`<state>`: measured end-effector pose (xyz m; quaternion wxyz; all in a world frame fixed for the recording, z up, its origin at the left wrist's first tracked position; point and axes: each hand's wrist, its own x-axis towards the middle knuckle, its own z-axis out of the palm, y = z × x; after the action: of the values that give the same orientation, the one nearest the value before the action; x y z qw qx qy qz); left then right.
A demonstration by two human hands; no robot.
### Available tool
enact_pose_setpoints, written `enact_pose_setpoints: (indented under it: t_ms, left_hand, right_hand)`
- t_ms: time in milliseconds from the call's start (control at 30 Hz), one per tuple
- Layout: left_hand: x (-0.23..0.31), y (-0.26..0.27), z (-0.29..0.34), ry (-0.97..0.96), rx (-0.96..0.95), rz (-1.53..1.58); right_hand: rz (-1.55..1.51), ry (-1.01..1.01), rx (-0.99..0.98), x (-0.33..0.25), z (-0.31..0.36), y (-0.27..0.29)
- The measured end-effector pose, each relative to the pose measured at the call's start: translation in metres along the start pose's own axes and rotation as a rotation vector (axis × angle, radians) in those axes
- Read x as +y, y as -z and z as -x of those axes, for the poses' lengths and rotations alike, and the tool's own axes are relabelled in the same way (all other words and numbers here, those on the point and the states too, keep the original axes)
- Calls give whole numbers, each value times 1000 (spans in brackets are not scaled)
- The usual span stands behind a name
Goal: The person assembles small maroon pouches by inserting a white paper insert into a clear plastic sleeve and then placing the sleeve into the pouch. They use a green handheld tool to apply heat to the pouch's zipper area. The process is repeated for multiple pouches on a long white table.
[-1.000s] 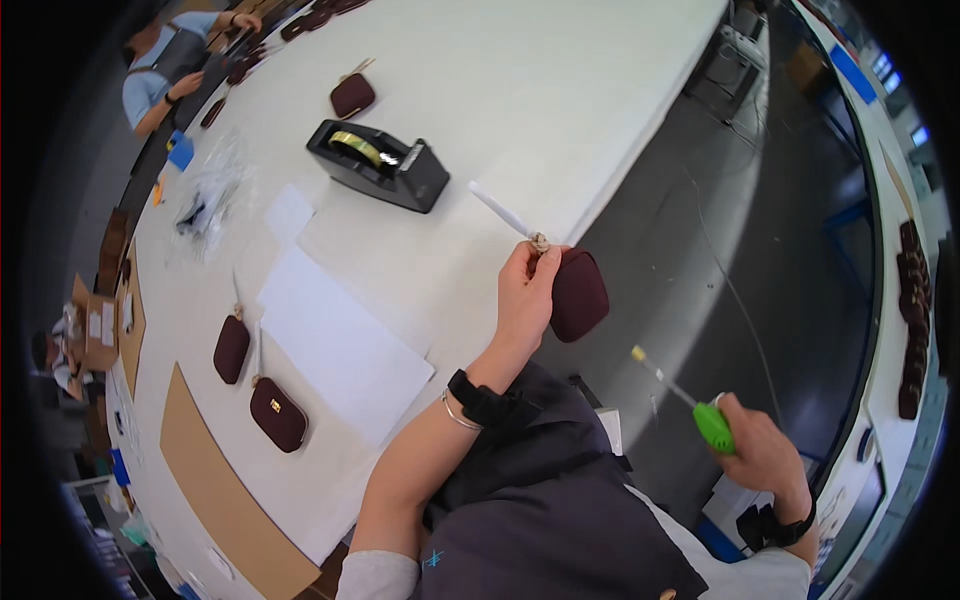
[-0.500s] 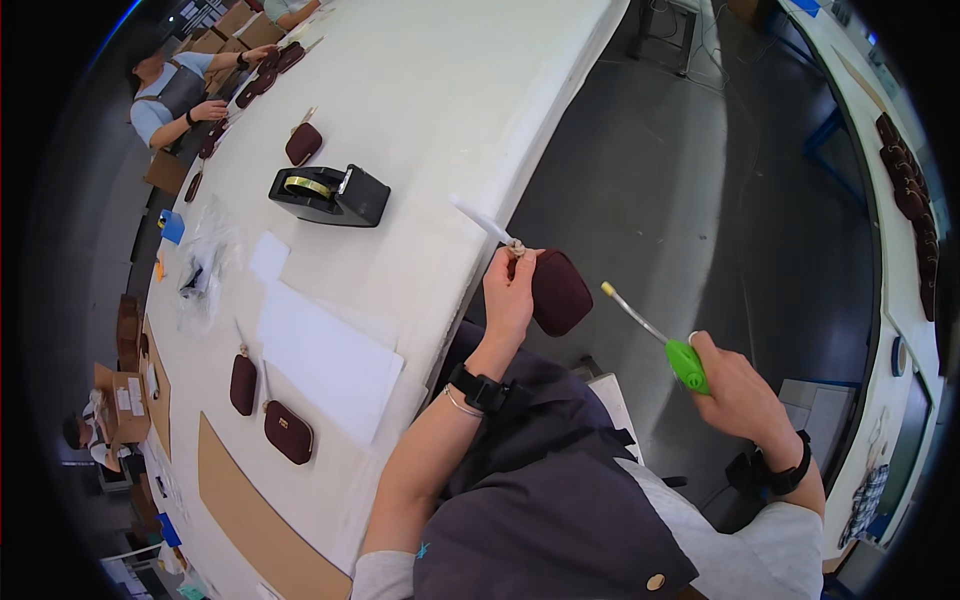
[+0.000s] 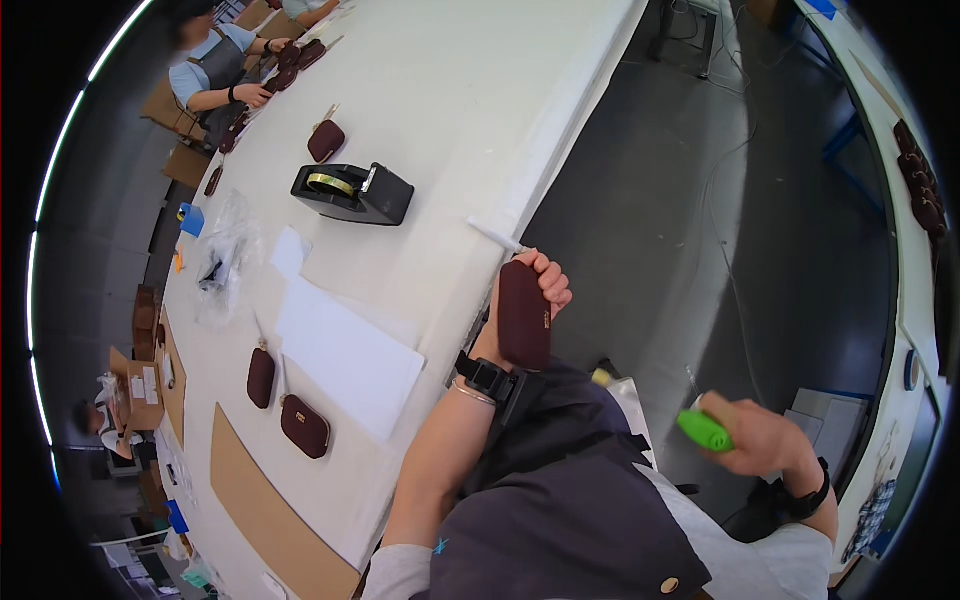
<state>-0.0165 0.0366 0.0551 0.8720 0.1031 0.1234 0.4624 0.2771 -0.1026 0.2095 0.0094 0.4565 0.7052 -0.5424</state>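
My left hand (image 3: 553, 278) is closed on a small burgundy zip pouch (image 3: 525, 315), held upright just off the table's edge. A narrow white tag (image 3: 494, 235) sticks out past the fingers toward the table. To the right, my right hand (image 3: 762, 437) grips a green long-necked lighter (image 3: 705, 430). Its thin metal neck points away from me and looks faint and blurred. The lighter is well apart from the pouch. On the table to the left lie two more burgundy pouches, one narrow (image 3: 261, 378) and one wider (image 3: 305, 427).
A black tape dispenser (image 3: 385, 195) stands on the white table (image 3: 470, 120), a burgundy pouch (image 3: 326, 141) behind it. White paper sheets (image 3: 350, 345) and brown cardboard (image 3: 270, 500) lie nearer. A co-worker (image 3: 215, 70) handles pouches at far left. More pouches (image 3: 918, 180) lie at right.
The pouch has turned upright, and my left fingers now wrap behind it. My right hand has moved slightly down and right, tilting the lighter. The view has shifted a little.
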Motion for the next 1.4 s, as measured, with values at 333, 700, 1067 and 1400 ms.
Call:
enact_pose_setpoints:
  t_ms: [333, 700, 1067, 1400]
  left_hand:
    - [-3, 1, -1, 190, -252, 114]
    - [28, -51, 46, 50, 66, -392]
    - [136, -30, 288, -1172, 997, -218]
    - [123, 11, 325, -1186, 876, 18]
  right_hand:
    - [78, 43, 23, -15, -24, 9]
    - [-91, -10, 143, 3, -51, 15]
    - [189, 369, 411, -36, -216, 93]
    - [749, 536, 700, -64, -528, 200]
